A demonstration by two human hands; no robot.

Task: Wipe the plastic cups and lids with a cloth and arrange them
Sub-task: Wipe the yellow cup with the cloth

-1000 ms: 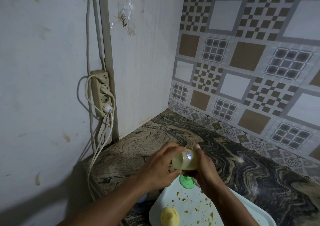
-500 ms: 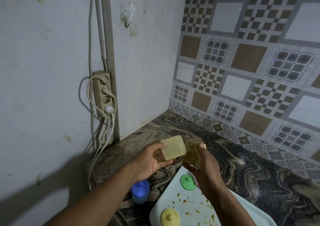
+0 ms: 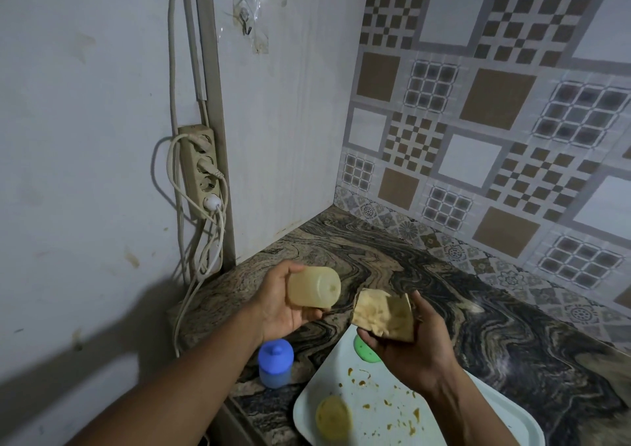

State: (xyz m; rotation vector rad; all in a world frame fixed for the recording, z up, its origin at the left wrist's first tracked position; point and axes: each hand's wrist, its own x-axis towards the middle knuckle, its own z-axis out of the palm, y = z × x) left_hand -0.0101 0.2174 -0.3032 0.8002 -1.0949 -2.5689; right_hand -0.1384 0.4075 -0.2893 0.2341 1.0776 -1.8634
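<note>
the left hand [image 3: 283,305] grips the pale yellow cup [image 3: 314,287] on its side above the tabletop [image 3: 512,343], fingers curled round the wall, closed base turned toward the other hand. held this way, the outside and base are bare for wiping. the right hand [image 3: 406,350] clutches the bunched cloth [image 3: 382,316], folded into a pad that faces the cup. cup and cloth are just beside each other but apart, so no wiping contact shows now.

below the hands, the white tray [image 3: 386,421] carries a green lid [image 3: 363,348] and a yellow lid [image 3: 333,418] among brown smears; they probably wait there for their turn. the blue cup [image 3: 275,367] stands upright with its lid on, off the tray at its left, likely set aside as finished. i judge the yellow cup is between wiping and being placed.
</note>
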